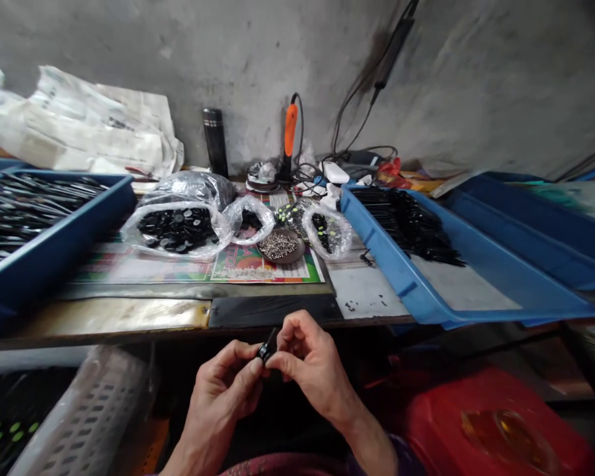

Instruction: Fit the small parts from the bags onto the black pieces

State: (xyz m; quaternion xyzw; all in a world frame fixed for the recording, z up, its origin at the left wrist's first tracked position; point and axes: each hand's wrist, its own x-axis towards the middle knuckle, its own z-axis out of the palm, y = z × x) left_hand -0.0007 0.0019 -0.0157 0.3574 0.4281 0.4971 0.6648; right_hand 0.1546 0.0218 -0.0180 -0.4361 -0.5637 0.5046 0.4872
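Below the bench edge my left hand (223, 387) and my right hand (307, 363) come together at the fingertips. Pinched between them is a small black plastic part (266, 348) with a thin pointed end; its exact form is partly hidden by my fingers. Both hands hold this same piece. Nothing else touches them. Straight ahead on the bench, a clear plastic bag of black discs (177, 229) lies beside a round dish of small metal pieces (279, 246).
A blue tray of long black parts (406, 225) stands right of centre, and another blue tray (30, 218) stands at left. A red stool (496, 430) sits low at right, a white crate (86, 416) low at left. Behind stand an orange-handled electric tool (290, 129), a black flask (215, 142) and cables.
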